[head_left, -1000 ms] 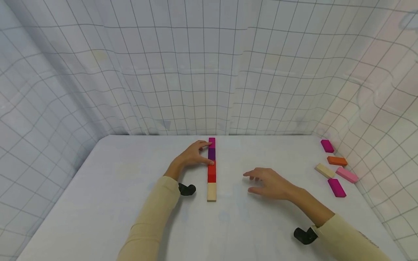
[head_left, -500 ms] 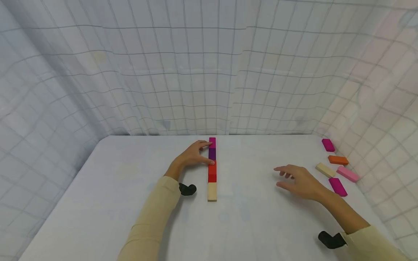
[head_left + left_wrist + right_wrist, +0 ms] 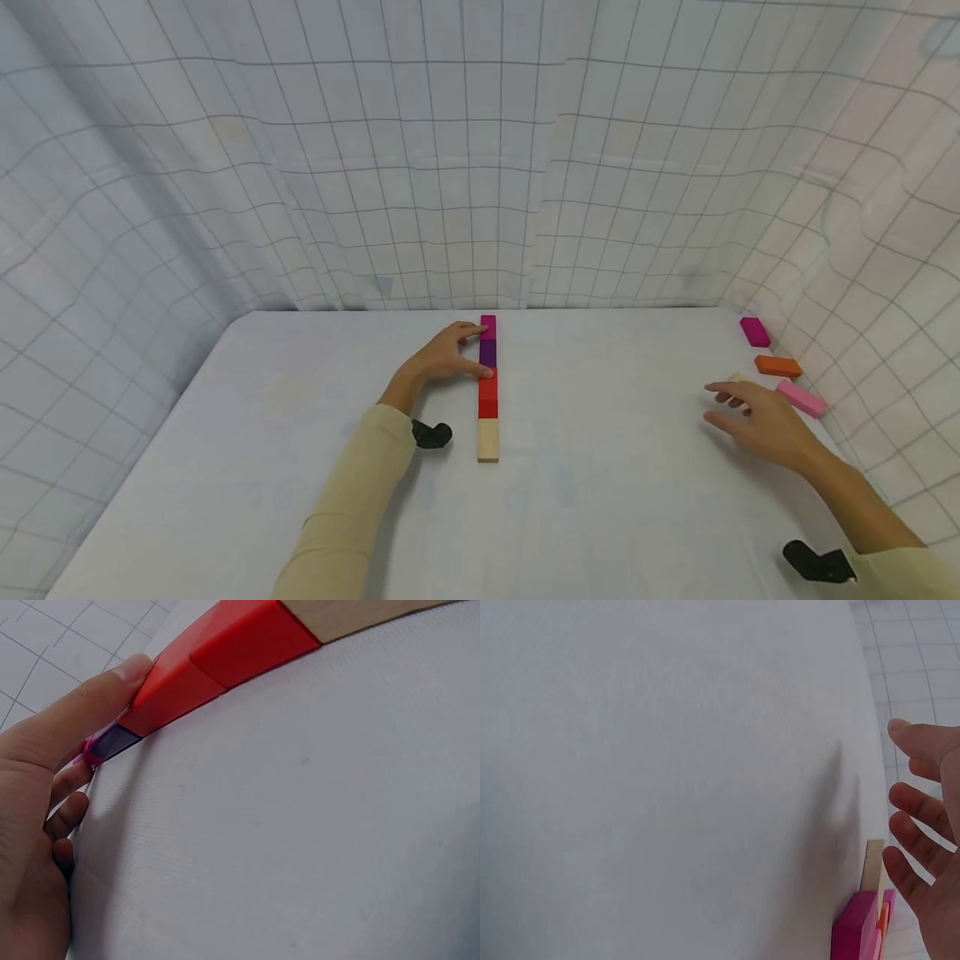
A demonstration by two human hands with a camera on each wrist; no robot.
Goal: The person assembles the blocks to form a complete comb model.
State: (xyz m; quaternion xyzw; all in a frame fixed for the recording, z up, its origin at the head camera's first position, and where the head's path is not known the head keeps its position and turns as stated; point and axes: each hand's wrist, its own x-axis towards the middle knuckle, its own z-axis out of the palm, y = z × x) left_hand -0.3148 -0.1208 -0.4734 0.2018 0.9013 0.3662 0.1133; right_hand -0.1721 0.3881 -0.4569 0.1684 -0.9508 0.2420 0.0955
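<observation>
A straight row of blocks runs away from the front at mid-table: beige, red, purple and magenta. The left hand rests against the row, its thumb on the red part and a fingertip on the magenta block. In the left wrist view that thumb touches the red block. Over the table at the right, the right hand hangs with loosely spread fingers, holding nothing. It partly covers a beige block, also seen beside the right hand in the right wrist view.
Near the right edge of the white table lie a magenta block, an orange block and a pink block. Another magenta block shows in the right wrist view. Gridded white curtains surround the table.
The right hand has moved right, from near the row to the loose blocks at the right, and now covers some of them. The left hand has stayed on the row.
</observation>
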